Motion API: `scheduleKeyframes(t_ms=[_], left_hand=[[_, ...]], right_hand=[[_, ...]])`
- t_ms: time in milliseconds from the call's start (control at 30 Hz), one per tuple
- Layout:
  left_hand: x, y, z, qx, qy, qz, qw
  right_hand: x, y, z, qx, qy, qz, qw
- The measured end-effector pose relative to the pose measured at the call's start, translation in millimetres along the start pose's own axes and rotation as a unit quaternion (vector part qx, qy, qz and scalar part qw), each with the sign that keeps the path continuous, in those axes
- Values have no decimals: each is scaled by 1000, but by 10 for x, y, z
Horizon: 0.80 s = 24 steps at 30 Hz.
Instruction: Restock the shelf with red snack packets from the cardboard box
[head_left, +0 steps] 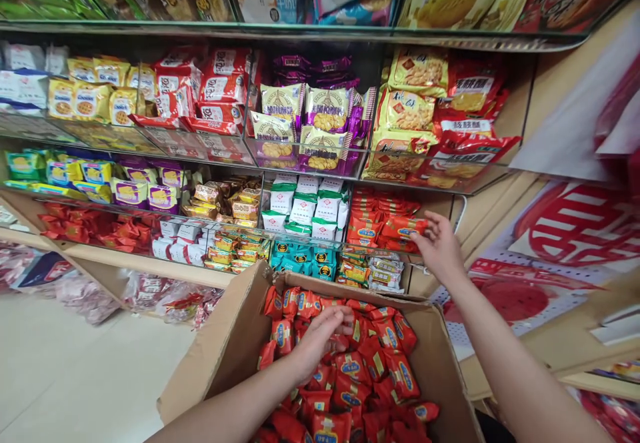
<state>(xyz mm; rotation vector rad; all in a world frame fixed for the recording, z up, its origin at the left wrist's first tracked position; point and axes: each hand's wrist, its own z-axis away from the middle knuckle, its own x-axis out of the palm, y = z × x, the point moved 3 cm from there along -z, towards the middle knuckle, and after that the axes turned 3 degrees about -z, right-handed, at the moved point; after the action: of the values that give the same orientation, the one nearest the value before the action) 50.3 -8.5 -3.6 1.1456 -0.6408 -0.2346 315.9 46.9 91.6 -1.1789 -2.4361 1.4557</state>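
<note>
An open cardboard box (225,356) in front of me is full of small red snack packets (380,369). My left hand (323,336) reaches down into the box, its fingers curled over the packets at the back. My right hand (437,246) is raised at the shelf, fingers spread, next to a compartment stacked with the same red packets (385,223). Nothing shows in the right hand's grasp. Whether the left hand holds a packet is hidden by its fingers.
Glass shelves (300,156) carry many snack packs: green-white packets (300,206), purple-yellow biscuit bags (305,126), red bags (210,89). Bagged goods (160,296) lie on the pale floor (75,376) at left. A wall with red decorations (565,229) stands right.
</note>
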Motion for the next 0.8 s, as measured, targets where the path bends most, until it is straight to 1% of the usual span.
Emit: scheduleKeyframes(t_ms=[100,233,267,367,467,567,733,800], left_hand=[[-20,-17,1,-11,8,-14,1000],[-40,-47,-16,-17,14,-20,1000],[-38,-57,-20,-18,15,-21,999],[-19,-83,-28,-29,18,-36,999],[-2,-96,-28,-28,13,-62,998],[-4,-113,-33,-21,3,-82,996],[-21,-158,-45,-32,7,-91,995],[-14,-174,-50,-37,-1,-97,995]], right_hand=[[91,99,-89,-3,-24,74,997],[185,133,-79,-15,-89,146,985],[192,144,-79,-17,-97,153,983],[187,204,-92,-13,-89,108,990],[183,275,-97,0,-71,11,997],[187,315,-84,6,-59,-68,996],[183,316,-77,15,-40,-117,992],[156,279,-66,16,-14,-129,991]])
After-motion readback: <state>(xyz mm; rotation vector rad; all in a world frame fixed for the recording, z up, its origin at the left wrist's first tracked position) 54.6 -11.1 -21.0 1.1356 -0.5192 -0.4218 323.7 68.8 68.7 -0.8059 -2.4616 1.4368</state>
